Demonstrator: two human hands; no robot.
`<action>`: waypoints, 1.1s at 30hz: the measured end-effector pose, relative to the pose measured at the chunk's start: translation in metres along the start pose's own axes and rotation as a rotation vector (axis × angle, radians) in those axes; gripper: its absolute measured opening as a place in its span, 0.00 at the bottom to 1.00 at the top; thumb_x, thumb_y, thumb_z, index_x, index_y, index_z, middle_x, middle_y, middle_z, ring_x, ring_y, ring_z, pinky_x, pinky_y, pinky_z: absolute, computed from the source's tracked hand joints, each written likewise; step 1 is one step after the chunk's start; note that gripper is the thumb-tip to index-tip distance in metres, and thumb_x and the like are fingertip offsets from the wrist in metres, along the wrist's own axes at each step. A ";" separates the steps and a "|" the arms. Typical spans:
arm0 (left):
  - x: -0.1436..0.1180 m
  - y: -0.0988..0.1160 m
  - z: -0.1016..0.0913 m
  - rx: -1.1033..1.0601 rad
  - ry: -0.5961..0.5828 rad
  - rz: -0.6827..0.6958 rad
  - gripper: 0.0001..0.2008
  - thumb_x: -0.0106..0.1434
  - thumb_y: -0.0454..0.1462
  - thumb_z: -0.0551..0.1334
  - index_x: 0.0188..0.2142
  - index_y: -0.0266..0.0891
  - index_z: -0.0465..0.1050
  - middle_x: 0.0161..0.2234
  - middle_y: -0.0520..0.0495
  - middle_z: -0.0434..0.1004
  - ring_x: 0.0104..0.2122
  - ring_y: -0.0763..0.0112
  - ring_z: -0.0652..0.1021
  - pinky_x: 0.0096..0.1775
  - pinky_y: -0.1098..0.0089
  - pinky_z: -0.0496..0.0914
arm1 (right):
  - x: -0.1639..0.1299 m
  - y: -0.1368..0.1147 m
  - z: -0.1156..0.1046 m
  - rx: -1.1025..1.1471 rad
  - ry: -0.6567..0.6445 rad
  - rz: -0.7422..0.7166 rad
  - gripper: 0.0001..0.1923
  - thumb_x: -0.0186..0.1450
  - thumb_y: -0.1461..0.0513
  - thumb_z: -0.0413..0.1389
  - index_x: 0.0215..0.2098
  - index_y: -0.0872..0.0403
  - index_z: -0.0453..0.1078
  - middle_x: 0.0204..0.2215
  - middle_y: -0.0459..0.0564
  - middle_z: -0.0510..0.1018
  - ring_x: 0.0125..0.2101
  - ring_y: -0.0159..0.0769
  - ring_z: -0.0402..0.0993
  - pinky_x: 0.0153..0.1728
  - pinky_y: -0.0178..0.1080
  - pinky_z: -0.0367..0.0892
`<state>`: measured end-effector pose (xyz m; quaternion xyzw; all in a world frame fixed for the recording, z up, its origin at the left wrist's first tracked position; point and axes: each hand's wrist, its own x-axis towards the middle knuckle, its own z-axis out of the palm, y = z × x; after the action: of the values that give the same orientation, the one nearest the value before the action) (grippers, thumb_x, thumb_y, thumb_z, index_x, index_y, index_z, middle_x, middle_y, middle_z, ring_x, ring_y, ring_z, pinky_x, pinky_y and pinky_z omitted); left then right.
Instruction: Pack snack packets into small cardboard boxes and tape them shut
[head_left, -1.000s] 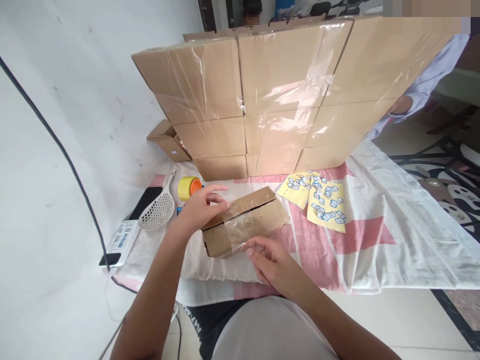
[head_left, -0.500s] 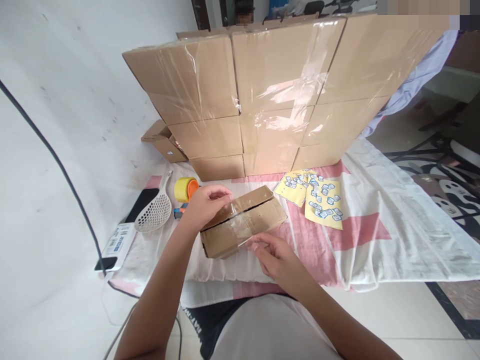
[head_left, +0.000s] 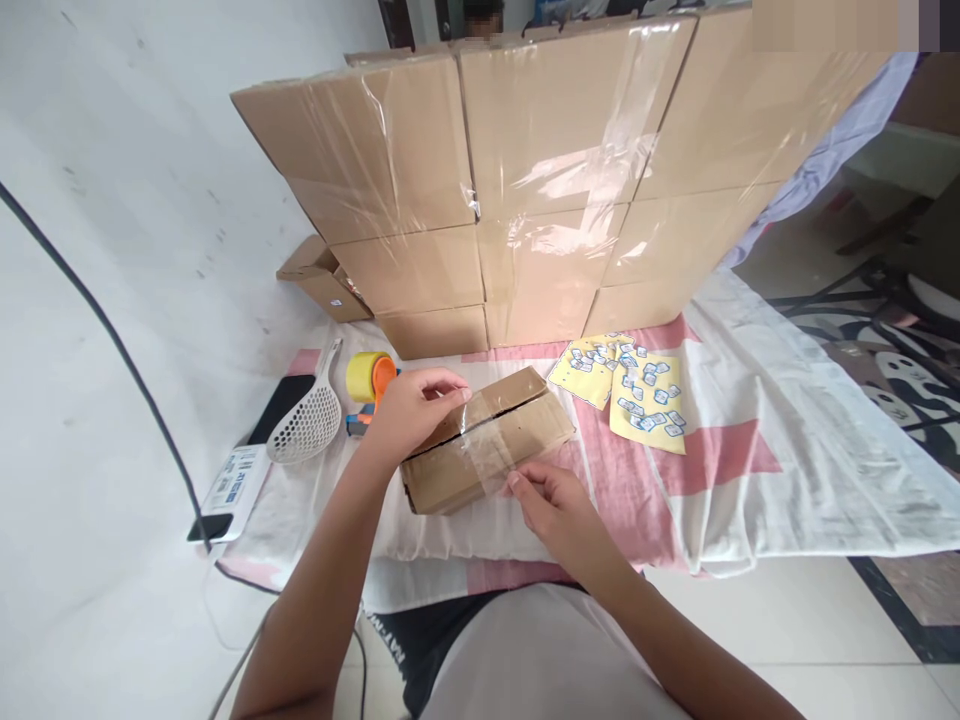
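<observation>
White wall [head_left: 112,250] at left, pale tiled floor [head_left: 810,640], patterned rug [head_left: 885,360] at right

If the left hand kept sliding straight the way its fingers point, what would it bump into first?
The left hand rests on the small cardboard box, fingers pointing right along its top flap. Going on, it would probably first ride over the clear tape strip across the box; past the box lie the yellow sticker sheets, though depth is uncertain.
</observation>
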<state>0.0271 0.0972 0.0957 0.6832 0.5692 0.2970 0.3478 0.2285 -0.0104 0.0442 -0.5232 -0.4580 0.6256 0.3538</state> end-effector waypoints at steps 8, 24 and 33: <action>0.004 -0.008 0.003 0.035 -0.011 -0.013 0.11 0.61 0.47 0.66 0.35 0.43 0.82 0.38 0.48 0.84 0.40 0.60 0.80 0.42 0.65 0.70 | -0.001 0.000 0.002 0.018 0.006 0.001 0.17 0.68 0.49 0.56 0.30 0.53 0.68 0.15 0.36 0.53 0.18 0.26 0.46 0.19 0.34 0.43; -0.003 0.006 0.004 0.159 -0.002 -0.037 0.11 0.62 0.45 0.64 0.34 0.44 0.82 0.36 0.50 0.84 0.37 0.64 0.78 0.40 0.65 0.69 | -0.003 0.002 0.003 0.029 -0.003 0.008 0.16 0.69 0.51 0.54 0.29 0.53 0.65 0.16 0.36 0.53 0.18 0.26 0.47 0.19 0.34 0.43; 0.005 0.003 -0.005 0.175 0.013 -0.009 0.10 0.61 0.44 0.64 0.33 0.42 0.80 0.35 0.50 0.84 0.36 0.65 0.79 0.40 0.68 0.70 | 0.002 -0.013 0.010 0.073 -0.030 -0.059 0.14 0.69 0.54 0.54 0.28 0.53 0.66 0.17 0.37 0.54 0.19 0.26 0.47 0.19 0.34 0.44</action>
<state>0.0253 0.1025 0.1011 0.7066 0.5984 0.2489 0.2841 0.2182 -0.0065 0.0559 -0.4865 -0.4554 0.6390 0.3842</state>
